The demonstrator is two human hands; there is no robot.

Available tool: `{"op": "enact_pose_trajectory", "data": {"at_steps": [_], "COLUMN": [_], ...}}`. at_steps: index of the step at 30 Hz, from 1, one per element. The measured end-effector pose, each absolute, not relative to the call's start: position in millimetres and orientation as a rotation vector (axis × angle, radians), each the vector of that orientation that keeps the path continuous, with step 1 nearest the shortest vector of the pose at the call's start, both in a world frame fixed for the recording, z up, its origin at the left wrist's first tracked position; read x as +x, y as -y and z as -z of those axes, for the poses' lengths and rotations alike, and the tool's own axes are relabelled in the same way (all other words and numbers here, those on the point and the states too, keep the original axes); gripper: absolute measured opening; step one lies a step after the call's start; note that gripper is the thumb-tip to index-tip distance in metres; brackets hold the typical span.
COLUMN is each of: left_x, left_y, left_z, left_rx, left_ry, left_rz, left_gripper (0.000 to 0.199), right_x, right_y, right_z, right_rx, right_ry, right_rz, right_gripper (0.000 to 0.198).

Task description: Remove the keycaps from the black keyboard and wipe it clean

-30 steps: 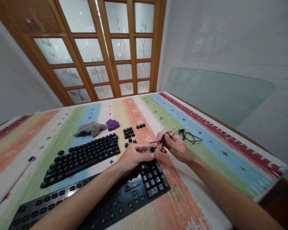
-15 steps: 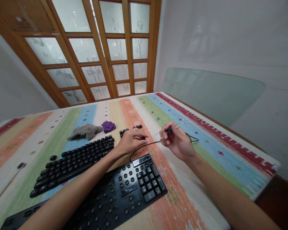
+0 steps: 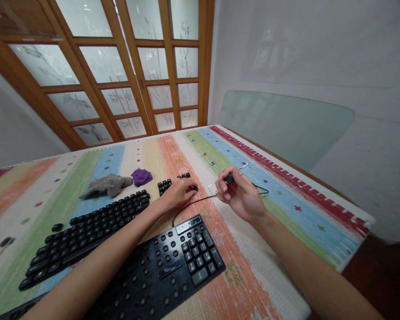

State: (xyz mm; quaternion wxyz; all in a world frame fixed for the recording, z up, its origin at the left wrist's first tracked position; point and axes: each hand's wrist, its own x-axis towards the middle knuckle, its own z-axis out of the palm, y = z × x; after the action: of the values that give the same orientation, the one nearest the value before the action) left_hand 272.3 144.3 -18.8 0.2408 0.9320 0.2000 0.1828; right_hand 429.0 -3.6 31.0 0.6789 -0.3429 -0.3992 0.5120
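My left hand (image 3: 179, 194) rests low over the table behind the keyboard base (image 3: 146, 271), its fingers closed at a small black keycap (image 3: 195, 188). Beside it lie several loose keycaps (image 3: 163, 186), partly covered by the hand. Raised to the right, my right hand (image 3: 242, 195) is wrapped round the black handle of a wire keycap puller (image 3: 229, 178), whose wire ends stick out on both sides of the fist. Number-pad keys (image 3: 200, 255) are still on the base; bare switches show over much of the rest, and my left forearm hides part of it.
Rows of removed keycaps (image 3: 96, 231) lie left of my left forearm. Behind them are a grey cloth (image 3: 108, 184) and a purple lump (image 3: 142, 177). A black cable (image 3: 186, 206) runs from the base toward my right hand. A small brush (image 3: 5, 242) lies far left.
The view has shifted, so the table's things appear further left. Both hands keep nearly the same places over the table, the right one still gripping the keycap puller.
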Motion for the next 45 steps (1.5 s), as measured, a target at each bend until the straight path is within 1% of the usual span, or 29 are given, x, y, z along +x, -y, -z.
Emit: {"op": "enact_pose_trajectory", "data": {"at_steps": [2,6,10,14,16,22,27,32,41,43,45], "left_x": [271.4,272.5,276.5,279.7,281.2,290.0,299.8,303.3,297.4,296.8,296.1], "left_y": [-146.1,-147.3,-145.5,-144.8,-147.0,-165.5,-179.8,-185.7,-190.8,-192.3,-194.9], "left_z": [17.8,19.1,19.7,15.9,12.4,2.5,9.2,19.8,20.8,22.4,24.6], "left_rx": [2.596,2.649,2.658,2.639,2.63,2.633,2.646,2.65,2.658,2.661,2.665], "left_ry": [-0.536,-0.552,-0.59,-0.632,-0.651,-0.696,-0.766,-0.855,-0.863,-0.865,-0.875], "left_rz": [-0.489,-0.509,-0.531,-0.554,-0.589,-0.727,-0.74,-0.697,-0.645,-0.656,-0.671], "left_gripper": [0.019,0.011,0.012,0.019,0.02,0.013,0.009,0.013,0.011,0.015,0.024], "right_x": [429.0,429.3,429.3,429.4,429.7,429.6,429.2,427.6,426.3,426.3,426.1], "right_y": [3.9,4.1,4.1,4.0,3.9,3.6,3.8,4.5,5.5,5.7,5.8], "right_z": [-31.5,-32.0,-32.9,-33.3,-33.0,-31.3,-28.0,-27.0,-29.1,-29.1,-29.1], "right_rx": [-0.769,-0.746,-0.755,-0.797,-0.793,-0.751,-0.708,-0.707,-0.675,-0.664,-0.654], "right_ry": [0.905,0.905,0.875,0.879,0.88,0.891,0.871,0.869,0.848,0.843,0.835], "right_rz": [-1.145,-1.143,-1.153,-1.138,-1.136,-1.149,-1.187,-1.219,-1.253,-1.253,-1.256], "right_gripper": [0.036,0.036,0.038,0.039,0.038,0.037,0.036,0.034,0.034,0.034,0.034]}}
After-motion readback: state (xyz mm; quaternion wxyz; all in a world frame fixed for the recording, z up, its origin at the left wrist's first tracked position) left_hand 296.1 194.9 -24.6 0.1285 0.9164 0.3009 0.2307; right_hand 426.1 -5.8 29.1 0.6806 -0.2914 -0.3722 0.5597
